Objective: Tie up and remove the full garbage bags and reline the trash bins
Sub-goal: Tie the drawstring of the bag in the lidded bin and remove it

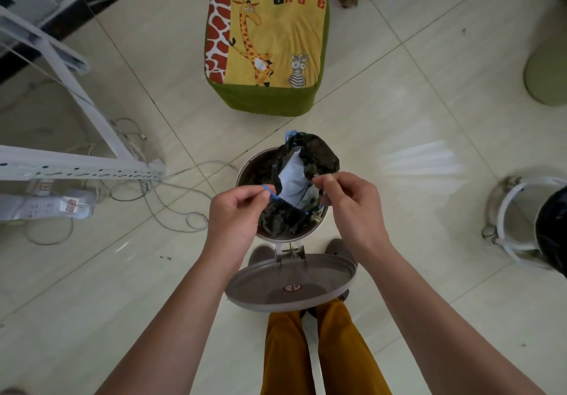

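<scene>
**Both hands drawing up the liner of an open pedal bin**

At far left, a white metal frame (76, 166) stands on the tiled floor (399, 112), with a power strip (46, 206) and loose cables (171, 198) trailing beside its foot towards the bin. In the centre, the trash bin (245, 170) sits with its lid (291, 284) hinged open towards the person's ochre trousers (322, 348). The black garbage bag (319, 152) rises above the far rim, its mouth open over pale contents. The left hand (236, 213) has its grip clamped on the blue drawstring (268, 190) at the bag's near-left edge; the right hand (349, 204) has its grip pinched on the bag's edge at the near-right. Beyond the bin, apart from it across bare tile, stands a green giraffe-print stool (267, 44). To the right, open floor separates the bin from a white wire bin holder (506, 210) holding a second black bag (552, 225) at the picture's edge, and a pale green round object (546, 78) lies farther back.
</scene>
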